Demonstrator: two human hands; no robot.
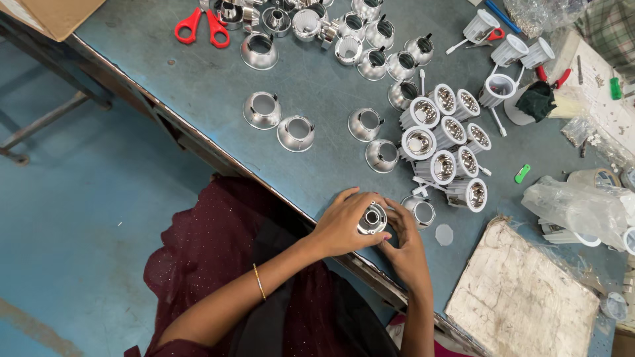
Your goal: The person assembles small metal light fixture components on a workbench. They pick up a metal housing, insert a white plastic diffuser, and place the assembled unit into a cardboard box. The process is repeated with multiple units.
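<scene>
We've got both hands on one silver reflector cup [372, 219] at the near surface [198, 86] edge: left hand [344, 221] and right hand [405, 241] fingers grasping it. White-rimmed housings [444, 142] clustered just beyond.

Both forearms reach up from the near edge and meet at mid-scene. The left hand [340, 225] curls in from the left, fingers bent, thumb on the far side. The right hand [405, 238] comes in from the right, fingertips pressed toward the left hand's, apparently pinching. A thin bangle circles the left forearm.
</scene>
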